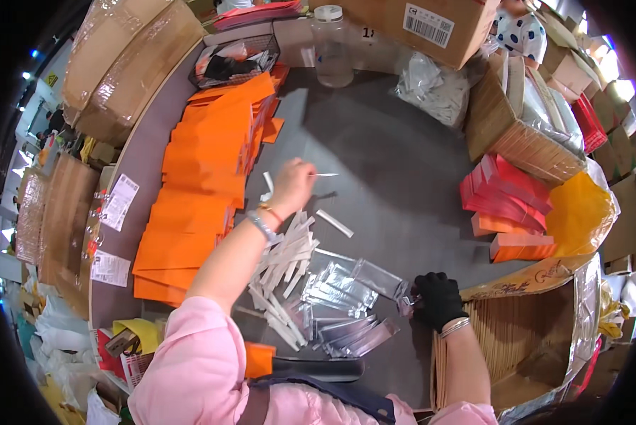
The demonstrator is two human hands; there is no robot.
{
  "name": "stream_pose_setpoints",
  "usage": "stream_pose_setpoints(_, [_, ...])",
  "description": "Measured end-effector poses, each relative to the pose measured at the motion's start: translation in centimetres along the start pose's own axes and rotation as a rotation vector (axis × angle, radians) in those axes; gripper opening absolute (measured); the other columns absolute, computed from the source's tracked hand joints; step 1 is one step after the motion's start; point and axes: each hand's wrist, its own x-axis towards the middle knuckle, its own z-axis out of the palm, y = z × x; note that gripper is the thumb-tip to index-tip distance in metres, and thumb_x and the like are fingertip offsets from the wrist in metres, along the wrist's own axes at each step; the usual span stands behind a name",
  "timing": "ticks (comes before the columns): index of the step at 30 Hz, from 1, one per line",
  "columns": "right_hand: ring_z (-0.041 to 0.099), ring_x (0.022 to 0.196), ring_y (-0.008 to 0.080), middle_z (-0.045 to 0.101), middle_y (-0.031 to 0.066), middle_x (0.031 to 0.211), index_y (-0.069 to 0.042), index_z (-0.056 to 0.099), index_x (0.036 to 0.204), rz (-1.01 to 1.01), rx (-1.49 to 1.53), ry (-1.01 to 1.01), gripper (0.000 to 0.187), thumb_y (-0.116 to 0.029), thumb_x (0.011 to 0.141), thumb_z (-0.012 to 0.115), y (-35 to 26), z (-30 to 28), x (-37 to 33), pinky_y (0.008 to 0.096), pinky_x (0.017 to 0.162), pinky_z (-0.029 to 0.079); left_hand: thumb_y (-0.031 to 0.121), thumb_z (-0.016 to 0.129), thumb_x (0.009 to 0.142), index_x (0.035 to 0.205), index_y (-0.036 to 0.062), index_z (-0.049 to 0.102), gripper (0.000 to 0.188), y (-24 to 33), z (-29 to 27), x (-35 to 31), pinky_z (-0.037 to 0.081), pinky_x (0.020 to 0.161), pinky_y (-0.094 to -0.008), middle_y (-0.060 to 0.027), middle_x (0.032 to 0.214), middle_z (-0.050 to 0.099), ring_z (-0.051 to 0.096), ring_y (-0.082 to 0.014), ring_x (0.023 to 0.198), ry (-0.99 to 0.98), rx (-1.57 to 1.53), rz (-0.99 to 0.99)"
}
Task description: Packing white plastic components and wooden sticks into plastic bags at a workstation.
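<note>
My left hand, bare and with bands round its wrist, is raised over the grey table. Its fingers pinch a thin white strip that points to the right. Below it lies a loose heap of white strips, one strip apart from the rest. My right hand wears a black glove and is closed on the end of a shiny clear plastic sleeve. Its fingertips are partly hidden. Several more clear sleeves are spread between the heap and the glove.
Orange envelopes lie in overlapping rows on the left. Red packets stand at the right, above an open carton of brown card pieces. A clear jar, a bag of white pieces and a wire basket line the back.
</note>
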Motion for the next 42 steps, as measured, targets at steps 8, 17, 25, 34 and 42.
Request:
stream_pose_setpoints(8, [0.059,0.101,0.0242,0.063,0.0028,0.097,-0.021,0.069,0.095,-0.201,-0.190,-0.053,0.023,-0.026,0.073,0.069,-0.4,0.5,-0.4,0.0490,0.098,0.035,0.009,0.066,0.083,0.089,0.0021,0.061,0.011,-2.4,-2.9,-10.5,0.046,0.096,-0.0418,-0.0213,0.121,0.059,0.056,-0.0380,0.112,-0.055,-0.063,-0.061])
stream_pose_setpoints(17, [0.063,0.090,0.0285,0.065,0.0061,0.084,-0.013,0.065,0.088,-0.382,0.349,0.263,0.021,-0.013,0.069,0.074,-5.9,-1.6,-3.4,0.0454,0.099,0.039,0.012,0.069,0.084,0.090,0.0005,0.065,0.013,7.4,-12.2,-18.2,0.052,0.069,-0.0343,-0.0128,0.089,0.066,0.064,-0.0259,0.077,0.008,-0.389,-0.191])
stream_pose_setpoints(25, [0.059,0.102,0.0303,0.062,0.0125,0.106,-0.007,0.064,0.102,-0.274,0.468,0.526,0.038,-0.011,0.067,0.079,-9.8,-0.4,-7.2,0.0405,0.090,0.045,0.016,0.073,0.080,0.078,0.0044,0.066,0.014,13.8,-9.9,-26.2,0.050,0.074,-0.0372,-0.0110,0.085,0.064,0.061,-0.0305,0.083,-0.204,-0.451,-0.179])
stream_pose_setpoints(34, [0.062,0.094,0.0324,0.062,0.0136,0.097,-0.003,0.060,0.104,0.295,0.311,0.480,0.039,-0.026,0.077,0.077,-10.4,8.2,-21.5,0.0414,0.084,0.050,0.013,0.077,0.068,0.081,0.0074,0.063,0.020,17.3,-2.3,-26.3,0.047,0.080,-0.0411,-0.0066,0.096,0.059,0.055,-0.0291,0.095,-0.287,-0.079,0.219])
stream_pose_setpoints(42, [0.059,0.092,0.0381,0.059,0.0176,0.094,-0.005,0.054,0.090,0.546,0.321,0.312,0.020,-0.021,0.083,0.064,-9.9,12.5,-20.6,0.0481,0.078,0.047,0.012,0.077,0.068,0.082,0.0092,0.060,0.022,17.2,-1.7,-26.1,0.046,0.074,-0.0431,-0.0092,0.086,0.059,0.057,-0.0317,0.083,-0.267,-0.026,0.118])
